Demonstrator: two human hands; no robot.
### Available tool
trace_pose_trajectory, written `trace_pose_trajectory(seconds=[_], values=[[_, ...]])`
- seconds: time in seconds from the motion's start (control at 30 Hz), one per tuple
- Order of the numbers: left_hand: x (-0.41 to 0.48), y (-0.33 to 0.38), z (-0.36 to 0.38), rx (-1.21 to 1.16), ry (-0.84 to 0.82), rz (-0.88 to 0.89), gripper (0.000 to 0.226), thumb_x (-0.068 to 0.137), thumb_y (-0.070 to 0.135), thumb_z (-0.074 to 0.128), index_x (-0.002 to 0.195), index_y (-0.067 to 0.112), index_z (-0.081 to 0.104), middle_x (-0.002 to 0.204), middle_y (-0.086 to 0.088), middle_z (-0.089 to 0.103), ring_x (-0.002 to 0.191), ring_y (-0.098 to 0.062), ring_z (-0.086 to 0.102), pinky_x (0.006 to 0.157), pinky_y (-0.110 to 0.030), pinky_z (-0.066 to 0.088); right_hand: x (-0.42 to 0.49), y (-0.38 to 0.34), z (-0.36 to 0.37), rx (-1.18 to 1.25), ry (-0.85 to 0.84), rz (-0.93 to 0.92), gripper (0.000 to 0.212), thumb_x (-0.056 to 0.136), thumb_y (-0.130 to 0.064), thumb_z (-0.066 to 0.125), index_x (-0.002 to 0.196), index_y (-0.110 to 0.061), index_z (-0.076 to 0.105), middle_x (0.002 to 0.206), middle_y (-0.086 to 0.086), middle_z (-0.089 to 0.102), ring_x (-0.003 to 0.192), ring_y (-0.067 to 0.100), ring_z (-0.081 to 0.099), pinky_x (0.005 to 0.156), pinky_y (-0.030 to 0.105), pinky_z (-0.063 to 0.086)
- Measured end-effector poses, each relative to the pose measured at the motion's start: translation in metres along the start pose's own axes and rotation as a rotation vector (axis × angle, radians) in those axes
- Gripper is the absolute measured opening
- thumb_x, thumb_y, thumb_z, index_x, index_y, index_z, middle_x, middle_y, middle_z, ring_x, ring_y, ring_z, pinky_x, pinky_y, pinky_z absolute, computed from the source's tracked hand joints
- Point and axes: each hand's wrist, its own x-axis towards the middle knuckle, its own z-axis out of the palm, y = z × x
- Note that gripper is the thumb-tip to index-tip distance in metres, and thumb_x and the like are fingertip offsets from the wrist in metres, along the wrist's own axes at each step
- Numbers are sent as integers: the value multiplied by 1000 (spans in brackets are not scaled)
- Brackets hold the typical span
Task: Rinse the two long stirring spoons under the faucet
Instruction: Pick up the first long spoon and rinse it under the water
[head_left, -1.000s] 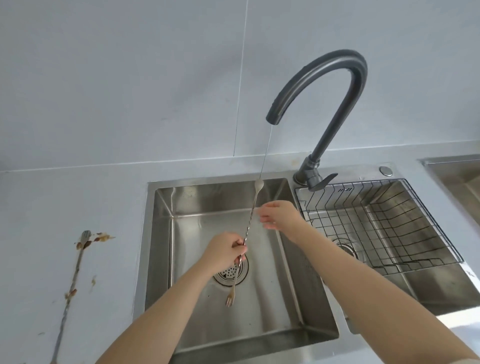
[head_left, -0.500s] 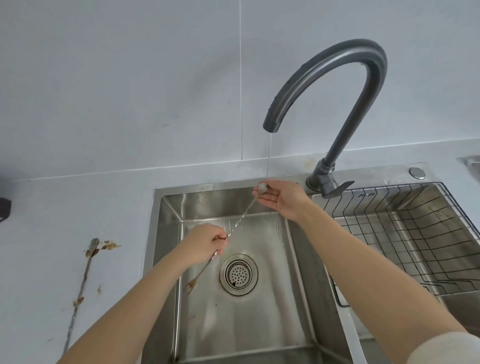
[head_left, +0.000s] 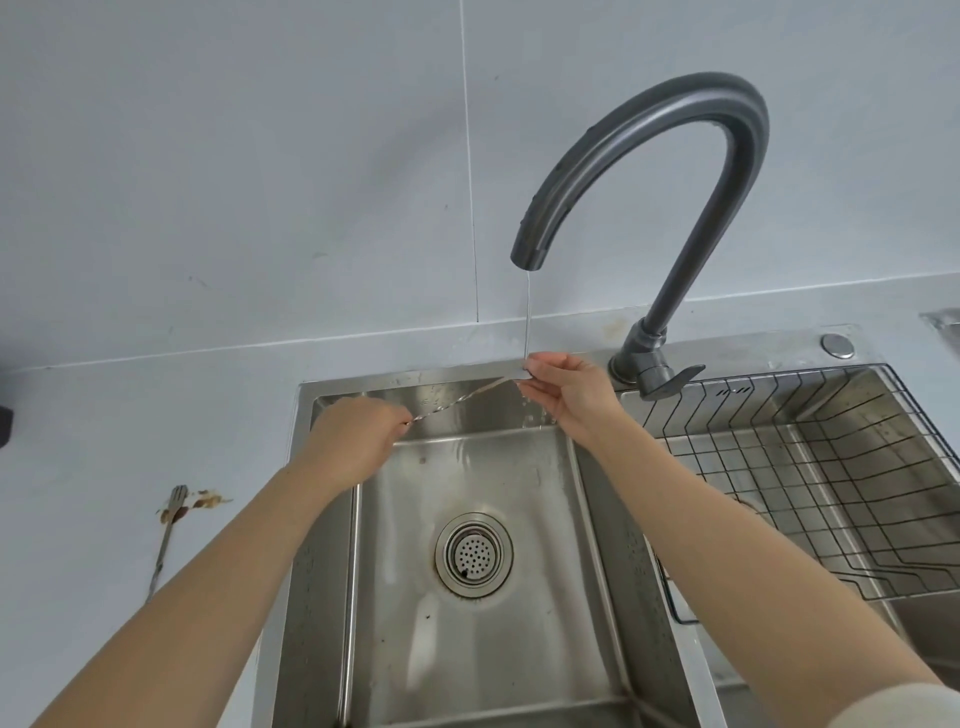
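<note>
Twisted steel stirring spoon (head_left: 457, 397) spans between my hands: left hand (head_left: 358, 441) pinches its lower end, right hand (head_left: 563, 387) grips the bowl under the thin stream (head_left: 528, 317).

— What did your tabletop (head_left: 104, 415) carry?
— It was pale grey, with a steel sink (head_left: 322, 519) sunk into it and a dark faucet (head_left: 649, 171) standing at the back rim.
— Anything lying loose?
— A second long stirring spoon (head_left: 165, 540) lay left of your sink, with brown smears (head_left: 205, 501) beside its upper end.
</note>
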Motion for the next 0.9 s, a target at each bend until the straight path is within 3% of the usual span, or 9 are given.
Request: trace_pose_trajectory(seconds=[0.17, 0.3, 0.37, 0.47, 0.63, 0.83, 0.9], values=[[8, 1, -9, 30, 16, 37, 36, 93, 11, 40, 58, 18, 32, 70, -5, 45, 71, -26, 45, 63, -29, 30, -5, -5, 1, 39, -12, -5, 15, 87, 5, 53, 79, -5, 60, 54, 0, 69, 52, 11, 68, 61, 23, 59], [10, 2, -16, 103, 79, 45, 19, 93, 11, 40, 83, 15, 56, 86, -4, 57, 90, -28, 56, 68, -28, 38, -5, -8, 4, -36, 4, 13, 17, 94, -4, 47, 81, -6, 58, 51, 0, 68, 52, 10, 69, 61, 23, 59], [12, 0, -18, 146, 98, 53, 18, 92, 11, 43, 94, 15, 60, 82, 0, 55, 94, -27, 56, 68, -28, 37, -4, -8, 5, -47, 12, 14, 18, 95, -5, 46, 81, -5, 56, 51, 0, 68, 52, 11, 69, 60, 24, 59], [15, -3, -23, 153, 132, 60, 19, 93, 13, 42, 95, 13, 61, 72, 3, 40, 90, -26, 54, 64, -26, 30, -5, -8, 6, -44, 8, 18, 14, 92, -2, 51, 78, -5, 55, 49, 0, 67, 51, 11, 68, 56, 24, 60], [17, -2, -28, 94, 203, 47, 27, 97, 19, 40, 97, 7, 65, 89, -10, 60, 93, -29, 56, 68, -31, 39, -7, -9, 7, -51, 12, -3, 17, 87, -2, 59, 72, -7, 51, 47, -1, 64, 47, 11, 67, 50, 21, 57], [21, -4, -27, 102, 223, 46, 29, 97, 21, 39, 96, 7, 64, 88, -8, 58, 93, -27, 55, 66, -27, 32, -5, -6, 9, -87, 3, 7, 12, 92, -3, 51, 81, -2, 55, 73, 12, 59, 50, 12, 68, 54, 21, 58], [21, -5, -26, 100, 225, 41, 30, 97, 22, 39, 95, 7, 65, 85, -6, 55, 93, -27, 55, 65, -27, 33, -7, -8, 7, -56, -28, 12, 11, 90, 2, 51, 82, 0, 58, 71, 12, 64, 54, 14, 69, 56, 21, 59]])
